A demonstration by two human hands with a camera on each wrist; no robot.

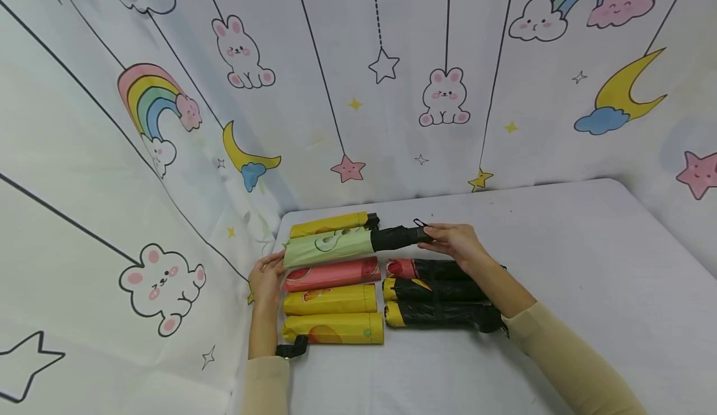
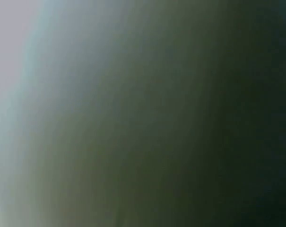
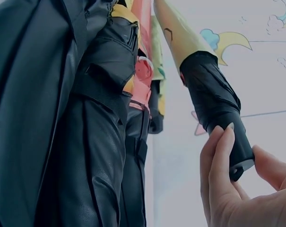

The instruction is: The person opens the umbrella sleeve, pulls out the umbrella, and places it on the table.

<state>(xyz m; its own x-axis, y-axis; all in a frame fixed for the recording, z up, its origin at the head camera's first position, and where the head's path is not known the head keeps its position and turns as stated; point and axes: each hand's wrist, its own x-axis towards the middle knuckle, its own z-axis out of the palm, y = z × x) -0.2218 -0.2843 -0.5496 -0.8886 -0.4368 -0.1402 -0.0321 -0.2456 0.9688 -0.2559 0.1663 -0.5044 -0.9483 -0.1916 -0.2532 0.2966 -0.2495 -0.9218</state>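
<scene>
A folded umbrella in a pale green sleeve (image 1: pixel 327 248), printed with a face, is held over a row of others. My left hand (image 1: pixel 266 277) grips the sleeved left end. At the other end, my right hand (image 1: pixel 460 242) pinches the black handle (image 3: pixel 239 151) between thumb and fingers, and a small strap loop stands up there. Black folded cloth (image 1: pixel 389 238) shows between sleeve and handle. Just below lies an umbrella in a pink-red sleeve (image 1: pixel 333 274); behind it is a yellow-sleeved umbrella (image 1: pixel 327 223). The left wrist view is a dark blur.
Two more yellow sleeves, a middle one (image 1: pixel 330 300) and a front one (image 1: pixel 342 329), lie nearer me. To their right, several black folded umbrella parts (image 1: pixel 442 314) lie side by side, partly under my right forearm. A white cloth (image 1: pixel 582 265) covers the table, and a printed curtain (image 1: pixel 392 122) rises behind.
</scene>
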